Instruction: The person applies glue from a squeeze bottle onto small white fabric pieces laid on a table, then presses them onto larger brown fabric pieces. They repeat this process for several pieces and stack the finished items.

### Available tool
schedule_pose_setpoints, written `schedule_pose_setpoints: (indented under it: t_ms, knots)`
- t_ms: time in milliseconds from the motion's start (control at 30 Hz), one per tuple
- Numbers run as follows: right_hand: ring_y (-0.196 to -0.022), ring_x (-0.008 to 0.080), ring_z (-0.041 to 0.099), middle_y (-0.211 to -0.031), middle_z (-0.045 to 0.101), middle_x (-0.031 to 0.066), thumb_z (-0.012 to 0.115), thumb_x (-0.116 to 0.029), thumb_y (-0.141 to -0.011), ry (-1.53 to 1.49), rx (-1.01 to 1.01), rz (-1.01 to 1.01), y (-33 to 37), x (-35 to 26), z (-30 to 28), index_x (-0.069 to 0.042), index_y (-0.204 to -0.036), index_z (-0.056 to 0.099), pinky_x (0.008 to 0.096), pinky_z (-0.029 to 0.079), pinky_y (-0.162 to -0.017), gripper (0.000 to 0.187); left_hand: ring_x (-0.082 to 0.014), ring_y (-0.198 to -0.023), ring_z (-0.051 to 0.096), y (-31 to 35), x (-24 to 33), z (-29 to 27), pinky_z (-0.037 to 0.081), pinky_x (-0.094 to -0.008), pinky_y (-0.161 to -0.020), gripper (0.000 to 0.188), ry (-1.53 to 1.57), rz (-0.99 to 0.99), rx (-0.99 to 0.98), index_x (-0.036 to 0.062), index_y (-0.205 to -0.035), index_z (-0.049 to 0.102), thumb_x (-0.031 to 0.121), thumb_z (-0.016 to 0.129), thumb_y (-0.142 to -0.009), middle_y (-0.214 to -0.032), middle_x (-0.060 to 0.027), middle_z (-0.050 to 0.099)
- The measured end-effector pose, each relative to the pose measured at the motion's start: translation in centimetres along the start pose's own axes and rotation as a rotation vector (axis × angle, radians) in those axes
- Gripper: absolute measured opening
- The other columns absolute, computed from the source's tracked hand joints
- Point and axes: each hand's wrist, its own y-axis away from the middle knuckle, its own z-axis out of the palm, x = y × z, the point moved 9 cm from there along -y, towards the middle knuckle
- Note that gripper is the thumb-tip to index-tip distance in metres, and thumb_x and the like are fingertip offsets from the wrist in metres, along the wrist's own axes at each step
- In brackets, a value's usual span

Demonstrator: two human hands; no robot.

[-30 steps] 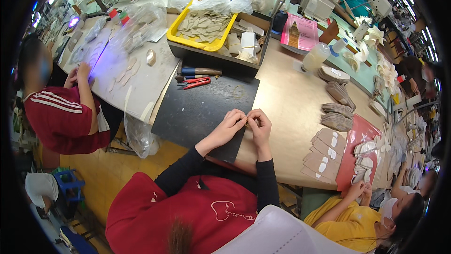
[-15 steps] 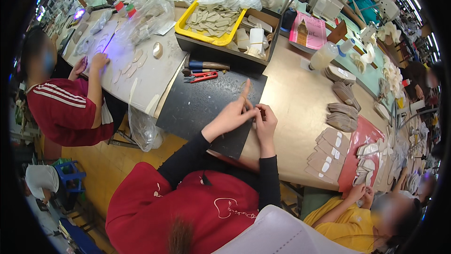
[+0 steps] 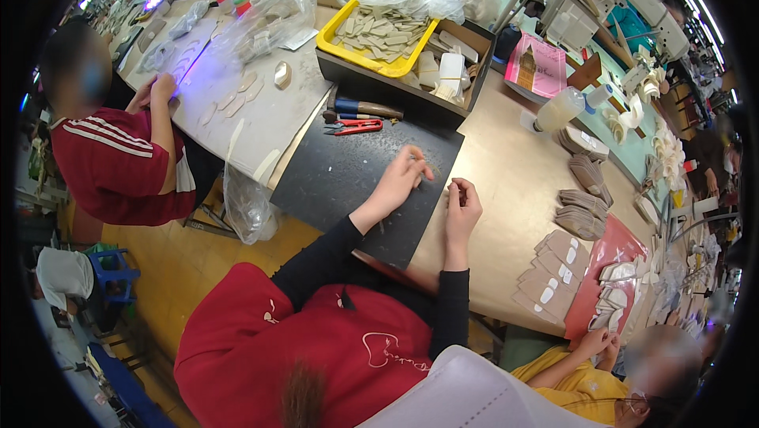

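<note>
Over the right part of the black mat (image 3: 348, 191), my left hand (image 3: 399, 183) has its fingers loosely bent and apart. A thin yellowish loop seems to show by its fingertips, too faint to name. My right hand (image 3: 463, 202) is raised just beyond the mat's right edge. Its fingers are curled, with thumb and forefinger together; whatever they may hold is too small to make out. The hands do not touch. Farther back on the mat lie red-handled thread snips (image 3: 356, 126) and a hammer (image 3: 368, 108) with a dark handle.
Behind the mat, a black box (image 3: 387, 96) carries a yellow tray (image 3: 328, 32) of small beige pieces. To the right are a glue bottle (image 3: 560, 109), stacked brown pieces (image 3: 581, 214) and a red sheet (image 3: 594, 285). Co-workers sit at left and lower right.
My hands have come apart. The left forefinger, stretched out before, is now bent, and my right hand sits slightly farther right. The whole view has shifted a little.
</note>
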Motion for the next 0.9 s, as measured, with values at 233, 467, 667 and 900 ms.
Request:
schedule_pose_setpoints:
  t_ms: [233,467,667,900]
  knots:
    - [-0.070,0.0060,0.056,-0.083,0.066,0.0006,0.065,-0.006,-0.096,0.020,-0.065,0.046,0.0,0.1,0.4,0.002,-0.102,0.069,0.0213,0.047,-0.065,0.011,-0.0131,-0.065,0.059,-2.1,3.2,-5.7,0.046,-0.0248,-0.061,0.043,0.010,0.133,0.342,0.0037,-0.132,0.052,0.016,0.068,-0.095,-0.097,-0.0090,0.065]
    - [-0.073,0.0073,0.059,-0.084,0.067,0.0017,0.066,-0.006,-0.095,0.043,-0.090,0.062,-0.1,0.1,0.6,0.003,-0.101,0.069,0.0220,0.049,-0.069,0.012,-0.0386,-0.082,0.062,-3.9,5.2,-5.7,0.050,-0.0443,-0.073,0.015,-0.865,0.469,0.500,-0.0020,-0.098,0.062,0.007,0.069,-0.087,-0.095,-0.0189,0.058]
    - [-0.073,0.0077,0.059,-0.084,0.067,0.0018,0.065,-0.005,-0.095,0.043,-0.103,0.051,-0.1,0.1,0.8,0.004,-0.101,0.069,0.0224,0.049,-0.069,0.012,-0.0401,-0.089,0.062,-4.7,3.8,-6.3,0.050,-0.0469,-0.076,0.011,-0.933,0.347,0.516,0.0001,-0.094,0.062,0.008,0.067,-0.089,-0.097,-0.0186,0.061]
    - [-0.071,0.0062,0.056,-0.083,0.065,0.0014,0.066,-0.006,-0.095,-0.025,-0.058,0.038,0.1,-1.5,0.4,0.004,-0.107,0.069,0.0211,0.047,-0.065,0.016,-0.0398,-0.095,0.060,-3.1,4.3,-3.6,0.049,-0.0465,-0.079,0.012,-0.710,0.368,0.315,0.0011,-0.094,0.061,0.012,0.061,-0.093,-0.097,-0.0194,0.060]
